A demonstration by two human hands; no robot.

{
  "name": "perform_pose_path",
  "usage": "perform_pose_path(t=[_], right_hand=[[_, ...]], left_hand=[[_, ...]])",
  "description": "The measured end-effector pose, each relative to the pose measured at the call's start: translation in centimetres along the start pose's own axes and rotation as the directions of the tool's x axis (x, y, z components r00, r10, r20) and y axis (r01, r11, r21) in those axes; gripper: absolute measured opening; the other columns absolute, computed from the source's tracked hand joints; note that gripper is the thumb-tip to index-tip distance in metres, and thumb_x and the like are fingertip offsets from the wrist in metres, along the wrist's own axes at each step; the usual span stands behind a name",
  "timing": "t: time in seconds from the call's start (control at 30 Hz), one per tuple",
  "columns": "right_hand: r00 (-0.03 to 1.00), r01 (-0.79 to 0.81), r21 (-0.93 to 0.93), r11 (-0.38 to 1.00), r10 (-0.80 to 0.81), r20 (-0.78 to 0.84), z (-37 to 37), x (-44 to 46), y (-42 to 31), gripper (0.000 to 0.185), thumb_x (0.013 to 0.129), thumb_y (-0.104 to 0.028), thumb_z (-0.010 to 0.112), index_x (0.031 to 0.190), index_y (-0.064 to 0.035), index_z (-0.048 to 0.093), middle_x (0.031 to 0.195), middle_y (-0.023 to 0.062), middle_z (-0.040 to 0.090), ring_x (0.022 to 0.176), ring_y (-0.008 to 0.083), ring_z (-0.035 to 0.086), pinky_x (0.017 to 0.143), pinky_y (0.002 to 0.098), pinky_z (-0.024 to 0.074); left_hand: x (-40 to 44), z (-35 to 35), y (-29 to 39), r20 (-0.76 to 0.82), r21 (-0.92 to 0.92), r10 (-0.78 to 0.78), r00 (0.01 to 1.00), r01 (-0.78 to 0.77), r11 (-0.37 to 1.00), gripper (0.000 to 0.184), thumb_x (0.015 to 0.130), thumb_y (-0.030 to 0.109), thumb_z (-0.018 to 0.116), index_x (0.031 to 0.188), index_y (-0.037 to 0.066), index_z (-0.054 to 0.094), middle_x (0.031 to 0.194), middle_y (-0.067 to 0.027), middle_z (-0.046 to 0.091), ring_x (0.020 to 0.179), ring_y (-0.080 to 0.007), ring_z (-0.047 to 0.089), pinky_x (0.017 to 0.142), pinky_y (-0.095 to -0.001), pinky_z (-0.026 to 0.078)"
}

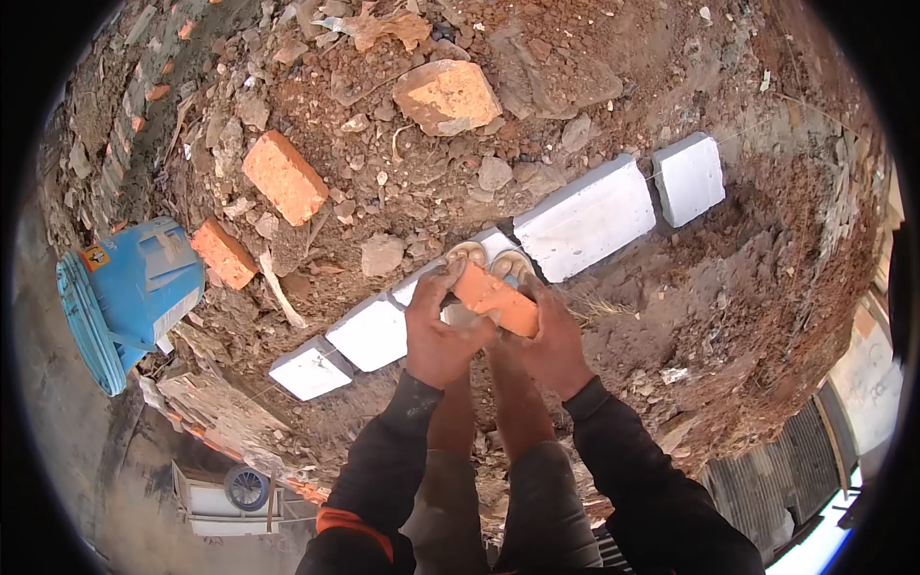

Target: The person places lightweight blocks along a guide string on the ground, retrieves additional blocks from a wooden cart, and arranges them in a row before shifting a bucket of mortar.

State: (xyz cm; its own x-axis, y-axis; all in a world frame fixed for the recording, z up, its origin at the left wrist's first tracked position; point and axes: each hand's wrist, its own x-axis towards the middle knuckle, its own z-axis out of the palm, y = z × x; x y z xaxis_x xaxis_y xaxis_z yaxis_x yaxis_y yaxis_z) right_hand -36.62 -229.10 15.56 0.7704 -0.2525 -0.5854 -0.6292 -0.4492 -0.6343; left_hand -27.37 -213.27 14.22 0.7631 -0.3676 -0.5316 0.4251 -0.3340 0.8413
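Observation:
An orange-red brick (498,299) is held out in front of my legs, above my feet. My left hand (439,331) grips its left end, the thumb stretched along the near side. Around the right end my right hand (558,337) is wrapped. Beneath the brick, a row of white blocks runs diagonally over the soil: a large block (594,220) and a small one (692,179) to the right, another block (372,332) and an end block (311,368) to the left. My feet (489,257) stand on the row.
Loose bricks lie on the rubble: one brick (286,178), a shorter piece (223,254) and a broken chunk (447,97). A blue bucket (144,287) rests on its side at the left. A thin string (747,129) runs along the blocks. Corrugated sheets (776,470) stand lower right.

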Motion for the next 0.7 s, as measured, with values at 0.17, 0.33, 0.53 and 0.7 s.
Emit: perform_pose_path(t=[0.17,0.33,0.53,0.7], right_hand=[[0.961,-0.274,-0.036,0.961,0.275,0.019,1.5,-3.3,12.4,0.050,0.073,-0.022,0.076,0.111,0.0029,0.056,0.103,0.0243,0.063,0.092,0.0443,0.061,0.077,0.0497,0.0502],[0.945,-0.239,-0.105,0.965,0.207,-0.252,4.9,0.3,19.9,0.040,0.078,-0.017,0.071,0.111,0.0007,0.055,0.098,0.0205,0.064,0.095,0.0349,0.065,0.079,0.0434,0.0506],[0.904,-0.407,-0.276,0.871,0.341,-0.260,8.4,4.1,22.7,0.061,0.076,-0.025,0.073,0.127,-0.0044,0.047,0.124,0.0188,0.055,0.115,0.0387,0.053,0.095,0.0463,0.0446],[0.930,-0.367,-0.279,0.887,0.342,-0.136,7.2,4.7,22.5,0.061,0.078,-0.023,0.072,0.130,-0.0065,0.045,0.125,0.0159,0.055,0.117,0.0361,0.052,0.098,0.0452,0.0446]], left_hand=[[-2.0,5.4,-5.0,0.020,0.302,-0.121,0.992,0.109,0.947,0.076,0.071,0.022,0.082,0.133,-0.005,0.047,0.124,-0.0234,0.056,0.117,-0.0319,0.056,0.098,-0.0387,0.046],[-7.5,-0.3,-9.1,-0.015,0.148,-0.449,0.893,0.446,0.883,0.071,0.082,0.015,0.076,0.140,-0.004,0.041,0.126,-0.0159,0.056,0.115,-0.0203,0.055,0.096,-0.0326,0.047],[-16.6,-11.6,-14.7,-0.184,0.307,-0.649,0.738,0.670,0.676,0.074,0.080,0.021,0.076,0.140,-0.006,0.040,0.128,-0.0202,0.055,0.116,-0.0240,0.054,0.098,-0.0354,0.045],[-20.8,-14.9,-12.9,-0.198,0.402,-0.684,0.702,0.695,0.597,0.072,0.079,0.020,0.076,0.137,-0.007,0.044,0.123,-0.0215,0.059,0.111,-0.0255,0.058,0.094,-0.0368,0.047]])
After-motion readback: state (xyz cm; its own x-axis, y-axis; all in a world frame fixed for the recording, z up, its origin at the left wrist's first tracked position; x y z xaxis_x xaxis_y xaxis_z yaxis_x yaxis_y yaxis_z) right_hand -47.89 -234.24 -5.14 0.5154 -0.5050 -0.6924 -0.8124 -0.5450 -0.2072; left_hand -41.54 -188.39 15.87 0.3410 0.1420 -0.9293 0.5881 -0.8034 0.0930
